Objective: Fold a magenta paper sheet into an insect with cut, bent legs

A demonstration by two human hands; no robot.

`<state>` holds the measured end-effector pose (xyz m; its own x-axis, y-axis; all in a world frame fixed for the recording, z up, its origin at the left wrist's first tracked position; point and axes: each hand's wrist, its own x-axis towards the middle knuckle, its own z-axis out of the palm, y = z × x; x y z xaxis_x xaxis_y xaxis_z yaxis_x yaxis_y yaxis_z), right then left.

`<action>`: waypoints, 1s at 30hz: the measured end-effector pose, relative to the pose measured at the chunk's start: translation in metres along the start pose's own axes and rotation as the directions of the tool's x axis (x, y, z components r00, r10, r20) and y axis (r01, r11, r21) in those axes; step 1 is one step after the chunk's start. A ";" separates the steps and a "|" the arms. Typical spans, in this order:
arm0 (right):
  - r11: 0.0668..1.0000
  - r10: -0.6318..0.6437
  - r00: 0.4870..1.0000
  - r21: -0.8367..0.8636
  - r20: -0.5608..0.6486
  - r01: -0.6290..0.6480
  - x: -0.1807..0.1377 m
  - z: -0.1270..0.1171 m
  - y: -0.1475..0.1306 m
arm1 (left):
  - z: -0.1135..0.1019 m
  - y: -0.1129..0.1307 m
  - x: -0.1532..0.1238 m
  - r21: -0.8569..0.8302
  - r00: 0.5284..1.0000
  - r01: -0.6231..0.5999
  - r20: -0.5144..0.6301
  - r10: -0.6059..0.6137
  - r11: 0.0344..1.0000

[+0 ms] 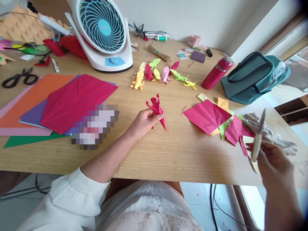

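"Where were the person's 2 hands?"

"Apart. The left hand (pixel 145 122) was over the middle of the worktop (pixel 187 160), its thumb and fingers pinching a folded red paper figure (pixel 156 107). The pointed end angled down toward the person, and the spiky end pointed away."

"And the right hand (pixel 276 163)?"

"Off by the right side, closed around the pale handle of a knife (pixel 257 144), with the blade pointing up. Behind it lay a rumpled grey cloth (pixel 264 128), and just to the left was a loose pile of creased paper pieces (pixel 207 117), red ones mostly uppermost."

"What lay beyond the red figure?"

"A cluster of folded paper figures (pixel 166 74) in orange, red, pink, green and yellow. The fan (pixel 104 29) stood behind them to the left, and a red bottle (pixel 216 73) stood to the right, beside a teal bag (pixel 252 78)."

"Anything on the left?"

"Overlapping coloured sheets (pixel 26 109), with 1 large creased red sheet (pixel 74 99) on top, and black-handled scissors (pixel 21 78) near their far edge."
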<state>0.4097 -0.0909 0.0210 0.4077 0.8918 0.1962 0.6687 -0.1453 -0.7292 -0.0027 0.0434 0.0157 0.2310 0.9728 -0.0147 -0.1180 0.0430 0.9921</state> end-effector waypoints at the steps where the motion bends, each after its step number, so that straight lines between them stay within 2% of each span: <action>1: 0.990 0.025 0.998 0.137 0.054 -0.032 -0.007 0.015 -0.018 | 0.001 0.003 -0.002 -0.012 1.000 0.008 0.018 -0.008 1.000; 2: 0.971 0.042 0.980 0.222 0.194 -0.086 -0.014 0.031 -0.037 | 0.002 0.006 -0.004 -0.033 0.999 0.015 0.028 -0.014 0.999; 3: 0.952 0.018 0.938 0.280 0.345 -0.122 -0.021 0.047 -0.057 | 0.002 0.010 -0.006 -0.048 0.999 0.023 0.037 -0.022 0.999; 5: 0.927 -0.076 0.797 0.338 0.599 -0.166 -0.034 0.076 -0.093 | 0.004 0.015 -0.010 -0.074 0.997 0.044 0.060 -0.040 0.996; 6: 0.925 -0.105 0.727 0.335 0.679 -0.179 -0.041 0.088 -0.107 | 0.004 0.017 -0.012 -0.088 0.997 0.049 0.068 -0.043 0.995; 7: 0.930 -0.121 0.654 0.315 0.747 -0.188 -0.047 0.097 -0.119 | 0.004 0.019 -0.014 -0.100 0.996 0.053 0.079 -0.045 0.994; 9: 0.940 -0.142 0.544 0.285 0.827 -0.187 -0.056 0.109 -0.135 | 0.005 0.021 -0.016 -0.122 0.995 0.063 0.091 -0.052 0.991; 12: 0.956 -0.138 0.454 0.239 0.880 -0.172 -0.065 0.115 -0.147 | 0.004 0.024 -0.017 -0.155 0.992 0.107 0.090 -0.094 0.982; 14: 0.962 -0.129 0.445 0.221 0.886 -0.162 -0.067 0.116 -0.150 | 0.004 0.025 -0.017 -0.164 0.989 0.136 0.080 -0.124 0.977; 21: 0.967 -0.115 0.479 0.209 0.870 -0.147 -0.072 0.122 -0.146 | 0.004 0.025 -0.018 -0.132 0.979 0.202 0.062 -0.195 0.971; 30: 0.959 -0.108 0.503 0.223 0.858 -0.175 -0.076 0.128 -0.141 | 0.002 0.023 -0.018 -0.076 0.981 0.193 0.050 -0.190 0.978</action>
<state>0.2045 -0.0830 0.0249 -0.4003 0.8317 -0.3848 0.4313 -0.1995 -0.8799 -0.0072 0.0262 0.0387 0.2977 0.9342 -0.1965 -0.1446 0.2476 0.9580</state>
